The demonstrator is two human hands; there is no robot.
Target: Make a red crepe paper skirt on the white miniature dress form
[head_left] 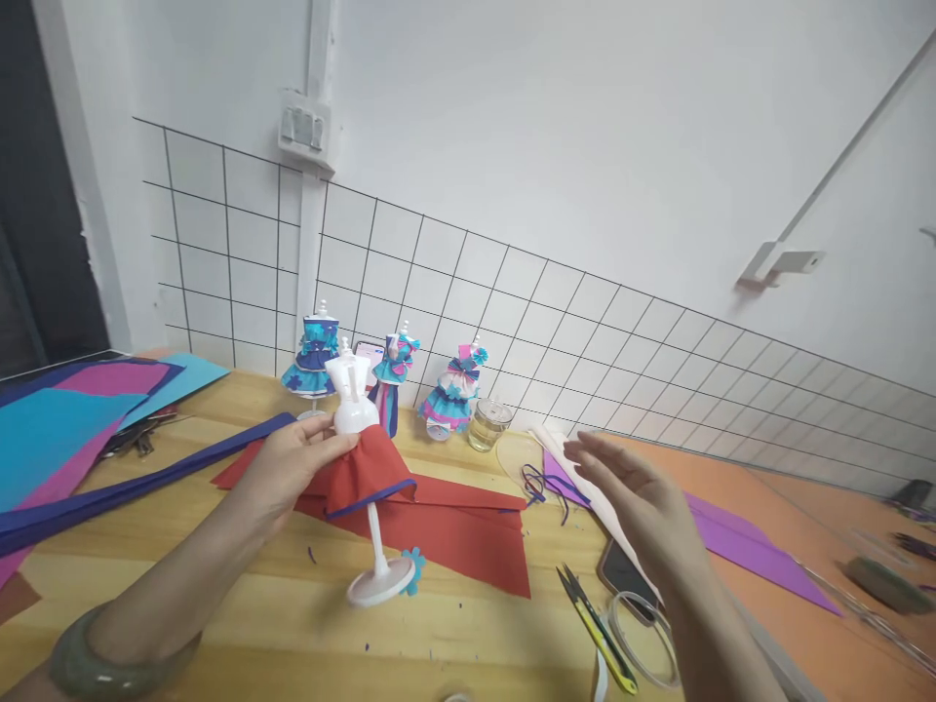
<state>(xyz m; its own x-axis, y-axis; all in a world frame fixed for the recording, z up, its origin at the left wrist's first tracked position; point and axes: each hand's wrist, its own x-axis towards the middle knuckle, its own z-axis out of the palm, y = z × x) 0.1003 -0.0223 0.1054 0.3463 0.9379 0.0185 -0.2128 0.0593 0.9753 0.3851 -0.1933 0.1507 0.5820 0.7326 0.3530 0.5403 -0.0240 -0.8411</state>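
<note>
My left hand pinches the top of a red fabric skirt at the waist of a small white dress form. A dark blue trim runs along the skirt's lower edge. The form stands tilted on its round base, beside a small blue flower-shaped piece. Behind the stand lies a flat red fabric sheet. My right hand hangs above the table's right side with its fingers stretched out, holding nothing. Below it are yellow-handled thread snips and a roll of clear tape.
Dressed miniature forms stand along the wall grid, near a glass jar. Blue and pink sheets and a long navy strip lie left. A dark phone, purple strips and a purple sheet lie right.
</note>
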